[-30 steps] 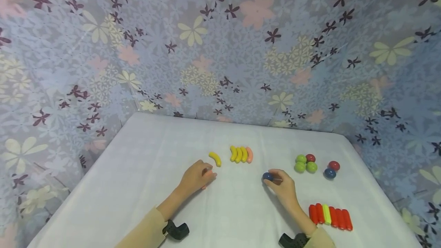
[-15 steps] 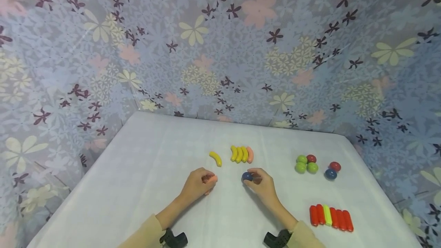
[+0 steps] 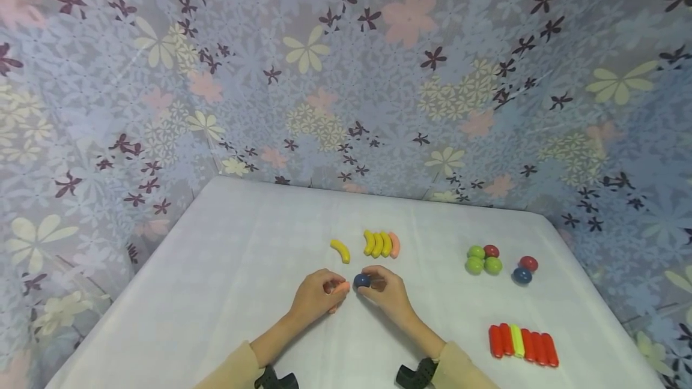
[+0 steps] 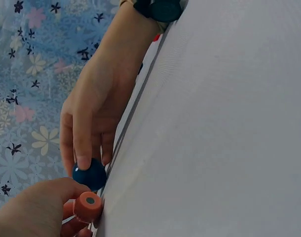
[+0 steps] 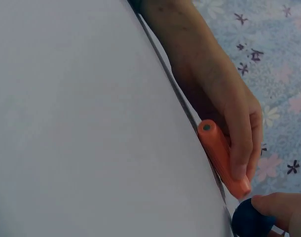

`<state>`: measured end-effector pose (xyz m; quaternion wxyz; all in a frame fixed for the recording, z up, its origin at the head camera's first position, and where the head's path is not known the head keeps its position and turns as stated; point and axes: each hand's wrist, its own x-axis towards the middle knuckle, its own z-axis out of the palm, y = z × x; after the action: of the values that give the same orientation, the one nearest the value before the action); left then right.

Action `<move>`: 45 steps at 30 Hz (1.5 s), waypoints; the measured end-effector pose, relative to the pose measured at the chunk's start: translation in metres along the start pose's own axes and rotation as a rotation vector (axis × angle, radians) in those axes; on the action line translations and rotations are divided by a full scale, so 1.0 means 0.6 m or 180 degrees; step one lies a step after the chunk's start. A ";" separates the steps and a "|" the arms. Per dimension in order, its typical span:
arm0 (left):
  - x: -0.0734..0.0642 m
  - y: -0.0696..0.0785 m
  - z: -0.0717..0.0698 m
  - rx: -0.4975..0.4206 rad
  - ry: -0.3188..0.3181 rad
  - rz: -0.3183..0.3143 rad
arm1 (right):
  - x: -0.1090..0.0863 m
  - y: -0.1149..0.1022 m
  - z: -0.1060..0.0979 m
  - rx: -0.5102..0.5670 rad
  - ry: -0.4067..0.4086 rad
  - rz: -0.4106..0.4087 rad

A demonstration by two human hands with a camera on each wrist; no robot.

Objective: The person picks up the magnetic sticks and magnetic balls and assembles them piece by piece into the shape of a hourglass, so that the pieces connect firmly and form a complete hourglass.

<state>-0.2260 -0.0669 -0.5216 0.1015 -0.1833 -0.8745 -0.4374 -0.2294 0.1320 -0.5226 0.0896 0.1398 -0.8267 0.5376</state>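
In the head view my left hand point(image 3: 313, 298) pinches an orange stick point(image 3: 342, 287) between thumb and fingers, over the middle of the table. One end of this stick point(image 5: 223, 160), toward the palm in the right wrist view, carries a round dark spot. Just to the right, my right hand point(image 3: 390, 296) grips a dark blue ball point(image 3: 360, 281) with its fingertips. The ball point(image 4: 90, 175) sits close by the stick's tip, so the two hands face each other. A single yellow banana point(image 3: 340, 251) lies beyond them.
Farther back, several yellow bananas point(image 3: 377, 244) lie side by side with a salmon curved piece point(image 3: 395, 246). Rightward are green balls point(image 3: 474, 265), a red ball point(image 3: 491, 251), another red ball point(image 3: 528, 263) and a blue ball point(image 3: 522, 276). Red sticks point(image 3: 530, 347) flank a lime stick point(image 3: 517, 341).
My right hand has carried the blue ball leftward to beside the orange stick. My left hand has shifted slightly right and turned the stick's tip toward the ball.
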 end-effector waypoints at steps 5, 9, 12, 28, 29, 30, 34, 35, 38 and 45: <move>0.001 -0.002 0.002 -0.0006 0.0014 0.0030 | 0.000 -0.015 0.012 -0.0037 -0.0066 0.0065; 0.001 -0.002 0.003 0.0011 0.0047 0.0049 | -0.002 -0.043 0.012 -0.0055 -0.0017 0.0123; 0.001 -0.001 0.002 0.0044 0.0059 0.0024 | -0.001 -0.055 0.008 -0.0019 0.0071 0.0036; 0.001 -0.003 0.002 0.0053 -0.0029 0.0058 | 0.093 0.056 -0.042 -0.0505 0.1554 -0.0266; 0.000 -0.003 0.002 0.0049 -0.0034 0.0055 | 0.097 0.059 -0.044 -0.0533 0.1552 -0.0222; 0.000 -0.003 0.002 0.0038 -0.0043 0.0041 | 0.101 0.062 -0.046 -0.0543 0.1541 -0.0165; 0.000 -0.003 0.003 0.0059 -0.0078 0.0029 | 0.110 0.072 -0.053 -0.0606 0.1431 0.0086; -0.001 -0.002 0.002 0.0066 -0.0085 0.0032 | 0.112 0.073 -0.054 -0.0616 0.1404 0.0143; -0.001 -0.002 0.001 0.0088 -0.0082 0.0050 | 0.116 0.076 -0.056 -0.0610 0.1346 0.0249; -0.001 0.001 -0.002 0.0098 -0.0103 0.0018 | 0.111 0.072 -0.062 -0.0618 0.1432 0.0455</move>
<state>-0.2253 -0.0675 -0.5210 0.0914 -0.1913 -0.8821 -0.4206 -0.3065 0.1735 -0.5251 0.2461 -0.0514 -0.8414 0.4783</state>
